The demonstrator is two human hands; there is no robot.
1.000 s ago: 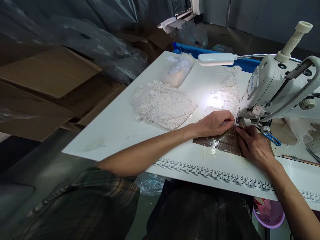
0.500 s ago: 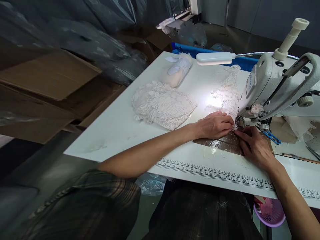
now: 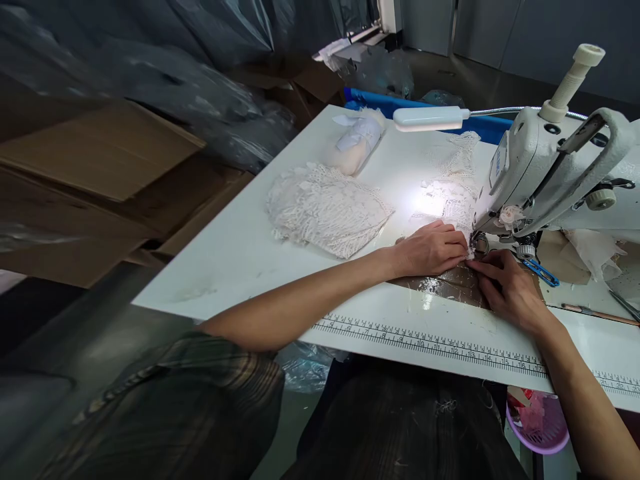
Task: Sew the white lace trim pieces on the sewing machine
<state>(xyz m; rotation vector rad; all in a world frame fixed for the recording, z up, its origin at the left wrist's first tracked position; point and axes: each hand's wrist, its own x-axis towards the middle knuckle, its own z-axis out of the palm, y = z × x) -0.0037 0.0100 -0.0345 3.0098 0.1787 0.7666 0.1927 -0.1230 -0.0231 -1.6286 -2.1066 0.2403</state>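
My left hand (image 3: 433,248) lies on the white table (image 3: 240,253), its fingers pressed together on a small white lace piece (image 3: 470,252) right at the presser foot of the white sewing machine (image 3: 545,173). My right hand (image 3: 510,290) rests just in front of the needle on a brown patch of the table, fingertips pinching the same small piece from the near side. A strip of white lace (image 3: 453,190) runs back from the needle under the lamp's glare.
A pile of white lace pieces (image 3: 325,208) and a wrapped bundle (image 3: 354,143) lie on the table's left part. A ruler strip (image 3: 450,347) runs along the near edge. A lamp (image 3: 427,118) hangs over the work. Cardboard boxes (image 3: 100,147) stand left; a purple basket (image 3: 537,423) sits below right.
Both hands have stayed at the needle, with the left hand's fingers shifting slightly flatter. The view has drifted a little.
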